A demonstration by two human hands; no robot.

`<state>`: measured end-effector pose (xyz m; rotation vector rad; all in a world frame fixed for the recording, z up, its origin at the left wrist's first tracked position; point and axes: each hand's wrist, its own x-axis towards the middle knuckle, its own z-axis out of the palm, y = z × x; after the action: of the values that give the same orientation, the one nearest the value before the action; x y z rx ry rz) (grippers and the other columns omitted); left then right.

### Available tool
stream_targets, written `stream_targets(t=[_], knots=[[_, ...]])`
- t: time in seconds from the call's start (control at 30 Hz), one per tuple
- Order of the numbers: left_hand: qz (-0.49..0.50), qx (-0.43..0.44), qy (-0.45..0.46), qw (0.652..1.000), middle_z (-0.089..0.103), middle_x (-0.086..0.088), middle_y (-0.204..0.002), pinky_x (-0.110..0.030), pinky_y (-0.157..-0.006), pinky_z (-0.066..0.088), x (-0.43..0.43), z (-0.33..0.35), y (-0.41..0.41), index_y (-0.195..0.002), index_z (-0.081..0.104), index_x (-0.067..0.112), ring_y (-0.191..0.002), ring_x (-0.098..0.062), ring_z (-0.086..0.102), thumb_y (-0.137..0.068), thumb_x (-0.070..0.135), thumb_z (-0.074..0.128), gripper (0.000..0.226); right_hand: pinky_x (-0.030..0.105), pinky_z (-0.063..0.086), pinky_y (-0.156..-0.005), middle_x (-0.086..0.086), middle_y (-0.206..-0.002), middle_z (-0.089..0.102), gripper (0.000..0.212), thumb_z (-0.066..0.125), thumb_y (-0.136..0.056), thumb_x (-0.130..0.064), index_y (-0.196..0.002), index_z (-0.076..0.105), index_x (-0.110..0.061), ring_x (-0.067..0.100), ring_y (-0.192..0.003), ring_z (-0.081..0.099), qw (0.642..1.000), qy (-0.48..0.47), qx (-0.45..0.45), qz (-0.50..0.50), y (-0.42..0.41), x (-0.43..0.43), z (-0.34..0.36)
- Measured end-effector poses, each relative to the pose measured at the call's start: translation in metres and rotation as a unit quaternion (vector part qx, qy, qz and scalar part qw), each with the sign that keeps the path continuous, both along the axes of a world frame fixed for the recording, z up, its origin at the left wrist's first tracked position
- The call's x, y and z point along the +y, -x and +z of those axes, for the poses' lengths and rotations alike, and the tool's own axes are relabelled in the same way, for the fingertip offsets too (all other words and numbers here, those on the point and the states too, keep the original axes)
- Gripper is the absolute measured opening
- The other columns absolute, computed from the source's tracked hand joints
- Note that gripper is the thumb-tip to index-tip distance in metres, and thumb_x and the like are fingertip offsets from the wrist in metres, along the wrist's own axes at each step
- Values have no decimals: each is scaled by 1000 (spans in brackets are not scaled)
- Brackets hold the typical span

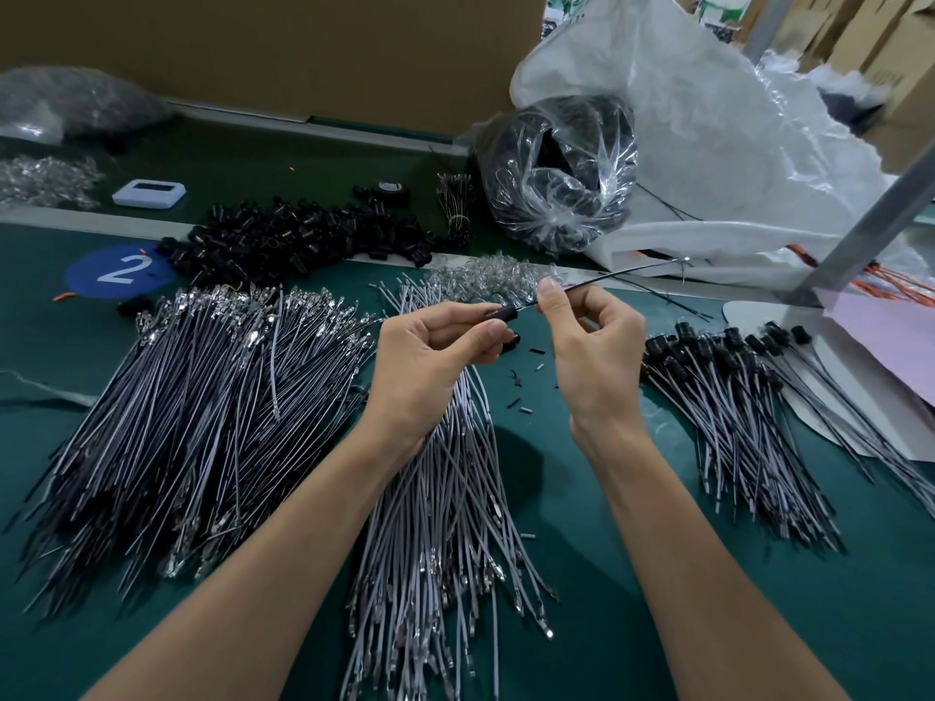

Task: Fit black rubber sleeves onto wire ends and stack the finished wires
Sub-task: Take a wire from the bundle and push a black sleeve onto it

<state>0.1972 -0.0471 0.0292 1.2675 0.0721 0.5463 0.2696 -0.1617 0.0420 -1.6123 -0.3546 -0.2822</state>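
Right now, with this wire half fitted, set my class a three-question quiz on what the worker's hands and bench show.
1. True or false: the left hand holds the black rubber sleeve.
2. The right hand pinches: A) the wire; B) a roll of tape; C) nothing.
3. On which side of the person does the stack of finished wires lie?
Key: 1 true; 2 A; 3 the right side.
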Motion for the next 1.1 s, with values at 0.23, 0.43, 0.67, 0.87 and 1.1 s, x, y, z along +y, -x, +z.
stream_targets(t=[0.23, 0.43, 0.67, 0.87, 1.1], knots=[[2, -1, 8, 1000, 77, -5, -85, -23, -74, 58, 2, 0, 0, -94, 75, 14, -82, -16, 74, -70, 14, 75, 24, 15, 33, -50, -18, -45, 48, 35, 68, -90, -31, -59, 56, -21, 0, -46, 40, 999, 27, -30, -8, -1, -1, 0], [11, -5, -31, 999, 77, 1, -91, -20, -78, 56, 5, 0, 0, -97, 74, 14, -89, -11, 73, -77, -11, 72, 32, 14, 31, -48, -19, -45, 48, 35, 67, -92, -28, -61, 55, -19, 2, -44, 40, 997, 50, -53, -3, 1, -1, 1], [15, -8, -28, 999, 77, 1, -91, -21, -82, 55, 4, 0, 0, -94, 75, 16, -91, -12, 73, -75, -12, 73, 34, 18, 32, -49, -15, -47, 46, 33, 68, -92, -28, -62, 56, -19, 2, -44, 39, 997, 53, -59, -12, 3, -1, 1], [16, -9, -20, 1000, 77, 1, -91, -19, -80, 55, 5, -1, -1, -94, 75, 17, -91, -12, 73, -74, -12, 74, 35, 17, 30, -48, -17, -46, 46, 34, 67, -92, -29, -62, 55, -19, 2, -45, 37, 998, 40, -53, 2, 2, -1, 2], [5, -15, -8, 1000, 77, 0, -91, -19, -78, 55, 5, -1, -2, -93, 75, 17, -90, -12, 73, -74, -10, 75, 33, 18, 34, -49, -17, -49, 49, 33, 67, -91, -30, -61, 56, -20, 2, -48, 39, 999, 26, -39, 4, -1, 0, -1]])
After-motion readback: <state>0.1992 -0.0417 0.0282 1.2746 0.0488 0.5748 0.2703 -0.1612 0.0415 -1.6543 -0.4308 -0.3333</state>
